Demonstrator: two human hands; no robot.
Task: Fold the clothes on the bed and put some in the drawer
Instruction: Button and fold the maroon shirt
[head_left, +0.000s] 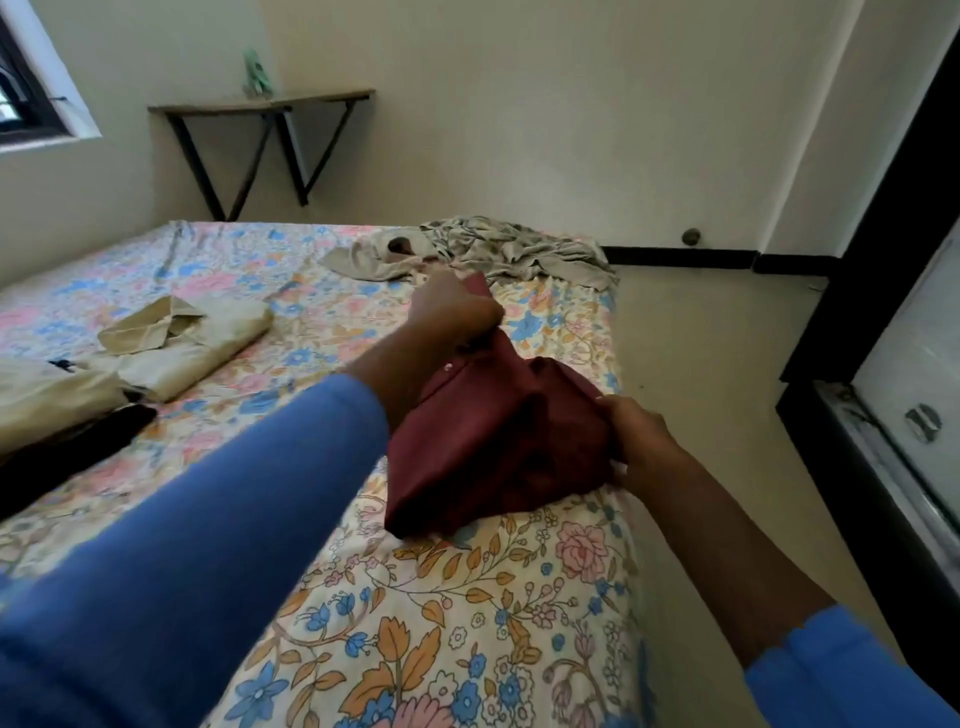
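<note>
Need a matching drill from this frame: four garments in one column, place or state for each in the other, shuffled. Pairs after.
Things
1. maroon shirt
2. beige shirt
3. patterned cloth
4. black garment

Place or state
A. crumpled at the far end of the bed
B. folded, collar showing, lying free
C. held by the left hand and the right hand
D. cut off by the left edge of the view

Pairs: 1-C, 2-B, 3-A, 4-D

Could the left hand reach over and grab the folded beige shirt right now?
Probably yes, but not right away: the left hand is gripping the maroon shirt. Only bare bedsheet lies between it and the beige shirt.
</note>
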